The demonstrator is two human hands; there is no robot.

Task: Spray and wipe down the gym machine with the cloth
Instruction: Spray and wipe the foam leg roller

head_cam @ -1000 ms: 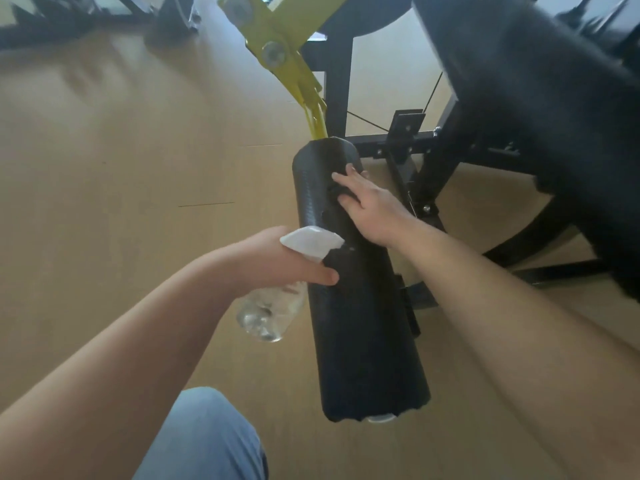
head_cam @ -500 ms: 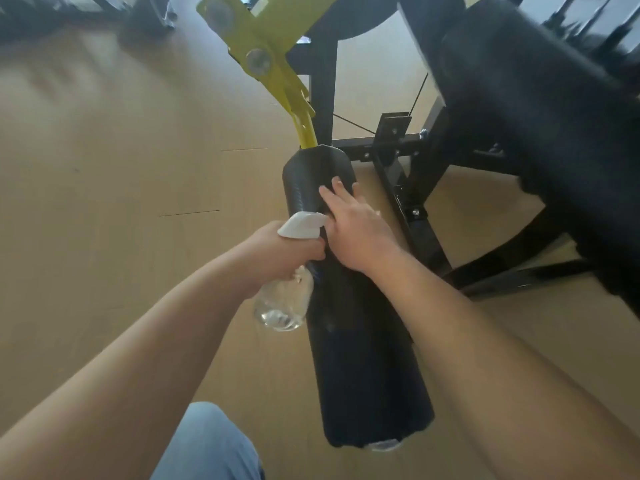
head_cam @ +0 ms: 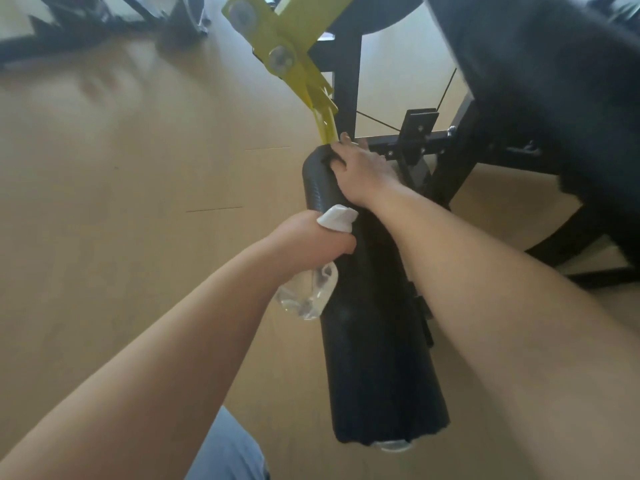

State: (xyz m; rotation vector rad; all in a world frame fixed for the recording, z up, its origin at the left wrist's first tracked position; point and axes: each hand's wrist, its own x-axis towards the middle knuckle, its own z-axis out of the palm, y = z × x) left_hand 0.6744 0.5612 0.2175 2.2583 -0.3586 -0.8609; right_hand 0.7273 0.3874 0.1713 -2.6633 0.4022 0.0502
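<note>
my right hand (head_cam: 360, 171) presses a dark cloth (head_cam: 329, 158), fingers curled, on the roller pad's (head_cam: 374, 341) far end; its long axis runs back toward me. left hand (head_cam: 311, 244) grips the spray bottle (head_cam: 308, 292) beside it.

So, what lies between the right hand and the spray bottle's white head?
In the head view, only a bare stretch of the black foam roller separates the right hand from the spray bottle in the left hand.
</note>
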